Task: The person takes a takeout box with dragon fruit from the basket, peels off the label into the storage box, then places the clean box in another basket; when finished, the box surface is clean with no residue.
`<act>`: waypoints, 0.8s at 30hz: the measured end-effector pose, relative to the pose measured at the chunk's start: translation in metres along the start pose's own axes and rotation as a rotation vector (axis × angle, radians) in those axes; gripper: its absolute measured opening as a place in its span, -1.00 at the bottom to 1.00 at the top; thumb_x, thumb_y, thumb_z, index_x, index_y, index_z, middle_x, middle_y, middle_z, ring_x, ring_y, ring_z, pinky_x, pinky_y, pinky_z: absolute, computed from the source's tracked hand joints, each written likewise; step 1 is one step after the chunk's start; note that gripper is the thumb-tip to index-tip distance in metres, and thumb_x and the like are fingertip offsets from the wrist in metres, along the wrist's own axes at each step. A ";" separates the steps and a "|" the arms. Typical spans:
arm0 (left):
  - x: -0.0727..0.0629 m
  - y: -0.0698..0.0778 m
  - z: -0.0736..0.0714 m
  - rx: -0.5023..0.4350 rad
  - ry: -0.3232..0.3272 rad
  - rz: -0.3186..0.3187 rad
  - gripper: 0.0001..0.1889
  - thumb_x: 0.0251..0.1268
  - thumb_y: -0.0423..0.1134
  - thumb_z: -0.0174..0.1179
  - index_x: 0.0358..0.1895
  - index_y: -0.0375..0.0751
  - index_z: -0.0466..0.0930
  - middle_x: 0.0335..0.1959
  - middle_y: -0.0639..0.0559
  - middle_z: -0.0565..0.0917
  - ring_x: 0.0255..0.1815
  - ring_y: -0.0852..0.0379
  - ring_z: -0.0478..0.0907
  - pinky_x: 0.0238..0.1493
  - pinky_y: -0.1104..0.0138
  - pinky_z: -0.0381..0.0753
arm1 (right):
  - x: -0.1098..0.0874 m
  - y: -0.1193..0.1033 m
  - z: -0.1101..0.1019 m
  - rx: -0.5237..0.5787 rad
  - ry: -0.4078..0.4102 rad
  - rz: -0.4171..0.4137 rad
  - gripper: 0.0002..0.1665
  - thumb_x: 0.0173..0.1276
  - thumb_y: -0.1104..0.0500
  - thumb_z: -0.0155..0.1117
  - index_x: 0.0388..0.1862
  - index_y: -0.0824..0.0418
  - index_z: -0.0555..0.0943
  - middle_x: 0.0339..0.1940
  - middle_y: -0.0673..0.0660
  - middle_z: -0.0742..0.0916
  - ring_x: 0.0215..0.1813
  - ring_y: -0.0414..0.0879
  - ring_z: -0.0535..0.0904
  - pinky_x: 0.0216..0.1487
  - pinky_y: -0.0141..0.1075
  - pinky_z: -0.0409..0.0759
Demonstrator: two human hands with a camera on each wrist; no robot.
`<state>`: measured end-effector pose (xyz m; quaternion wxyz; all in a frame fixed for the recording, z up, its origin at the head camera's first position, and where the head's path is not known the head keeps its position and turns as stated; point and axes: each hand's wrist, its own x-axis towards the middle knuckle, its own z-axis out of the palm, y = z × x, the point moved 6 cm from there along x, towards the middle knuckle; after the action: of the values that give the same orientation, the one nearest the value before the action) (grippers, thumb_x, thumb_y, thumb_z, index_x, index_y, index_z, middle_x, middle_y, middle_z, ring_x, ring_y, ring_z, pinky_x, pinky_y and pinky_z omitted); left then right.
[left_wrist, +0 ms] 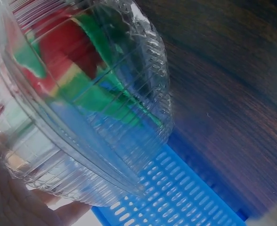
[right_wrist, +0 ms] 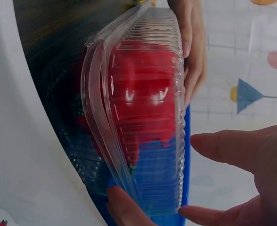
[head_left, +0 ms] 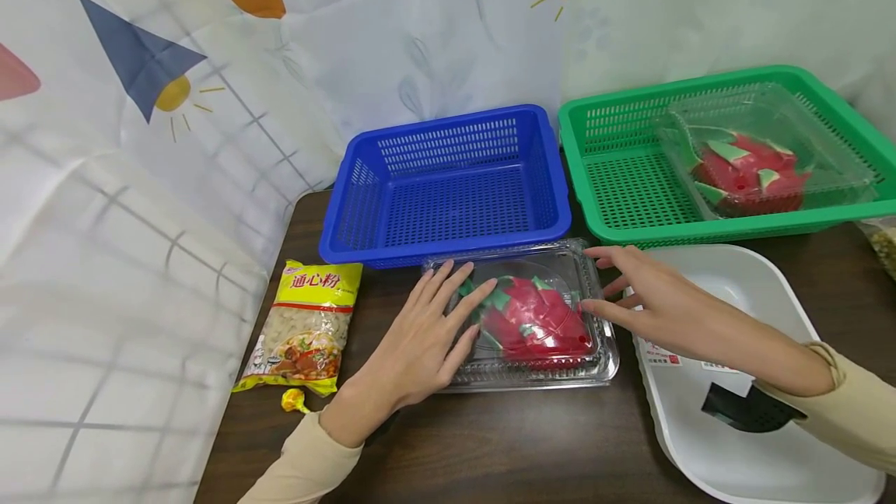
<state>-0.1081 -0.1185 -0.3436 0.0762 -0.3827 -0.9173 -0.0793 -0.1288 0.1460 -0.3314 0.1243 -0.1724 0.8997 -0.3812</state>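
A clear plastic clamshell box (head_left: pixel 602 360) lies on the table with a red and green dragon fruit (head_left: pixel 535 317) inside, which looks like a soft model. My left hand (head_left: pixel 423 333) rests on the left part of its lid, fingers spread and fairly straight. At the box's right side is my right hand (head_left: pixel 647 290), its loosely bent fingers at the edge and thumb apart from the forefinger. The right wrist view shows the box's ribbed side (right_wrist: pixel 145 94) between that thumb and the other fingers, without a closed grip. Through the plastic, the left wrist view shows green leaves (left_wrist: pixel 96 94).
Behind the box stands a blue basket (head_left: pixel 448 251). A green basket (head_left: pixel 584 169) at the back right holds another clamshell (head_left: pixel 847 154) with dragon fruit. A white tray (head_left: pixel 805 457) lies under my right forearm. To the left are a pasta bag (head_left: pixel 311 325) and a small yellow lollipop (head_left: pixel 294 400).
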 end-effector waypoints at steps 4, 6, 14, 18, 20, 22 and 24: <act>0.001 0.000 -0.002 0.010 -0.001 -0.001 -0.39 0.59 -0.02 0.04 0.62 -0.02 0.29 0.58 -0.25 0.30 0.64 -0.27 0.14 0.61 -0.16 0.12 | 0.003 0.002 0.006 0.016 -0.043 0.020 0.04 0.44 -0.02 0.46 0.62 0.44 0.13 0.30 0.52 0.55 -0.05 0.10 0.75 -0.28 -0.14 0.79; 0.001 0.000 -0.003 0.008 0.005 -0.001 -0.39 0.58 -0.01 0.06 0.61 -0.04 0.31 0.58 -0.25 0.32 0.64 -0.27 0.15 0.60 -0.15 0.14 | 0.004 0.002 0.008 0.027 -0.060 0.024 0.08 0.45 -0.02 0.45 0.63 0.47 0.08 0.27 0.53 0.57 -0.08 0.06 0.75 -0.29 -0.15 0.78; -0.007 -0.003 -0.018 -0.006 0.159 0.024 -0.40 0.68 0.08 -0.11 0.55 -0.21 0.36 0.51 -0.31 0.40 0.58 -0.30 0.26 0.54 -0.20 0.25 | 0.006 0.006 0.011 0.058 -0.080 0.059 0.18 0.46 -0.05 0.44 0.65 0.52 -0.05 0.33 0.57 0.52 -0.02 0.11 0.75 -0.20 -0.10 0.80; -0.017 -0.010 -0.027 -0.051 0.255 -0.031 -0.32 0.70 0.18 -0.24 0.57 -0.24 0.32 0.50 -0.32 0.39 0.55 -0.32 0.29 0.49 -0.23 0.30 | 0.003 0.011 0.011 0.069 -0.077 0.085 0.21 0.44 -0.04 0.45 0.64 0.56 -0.06 0.35 0.59 0.50 -0.04 0.07 0.74 -0.21 -0.10 0.80; -0.024 -0.015 -0.028 -0.114 0.258 -0.107 -0.32 0.68 0.16 -0.12 0.60 -0.22 0.25 0.53 -0.30 0.35 0.56 -0.28 0.28 0.48 -0.21 0.33 | 0.002 0.013 0.011 0.068 -0.077 0.086 0.19 0.44 -0.04 0.45 0.63 0.58 -0.04 0.34 0.58 0.51 -0.05 0.04 0.74 -0.21 -0.11 0.79; -0.031 -0.022 -0.026 -0.231 0.229 -0.219 -0.30 0.65 0.09 0.01 0.66 -0.17 0.15 0.56 -0.25 0.29 0.57 -0.21 0.26 0.48 -0.17 0.35 | 0.002 0.014 0.011 0.064 -0.079 0.079 0.17 0.44 -0.03 0.45 0.62 0.59 -0.01 0.33 0.58 0.52 -0.06 0.02 0.74 -0.21 -0.12 0.79; -0.038 -0.028 -0.021 -0.385 0.188 -0.348 -0.25 0.61 0.01 0.12 0.69 -0.12 0.05 0.57 -0.22 0.25 0.56 -0.15 0.26 0.48 -0.14 0.37 | 0.003 0.015 0.011 0.054 -0.081 0.068 0.14 0.44 -0.03 0.45 0.60 0.59 0.04 0.30 0.56 0.54 -0.06 0.03 0.74 -0.20 -0.11 0.79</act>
<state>-0.1001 -0.1688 -0.3333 0.0720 -0.2177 -0.9262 -0.2994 -0.1305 0.1474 -0.3495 0.1784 -0.1534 0.8886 -0.3937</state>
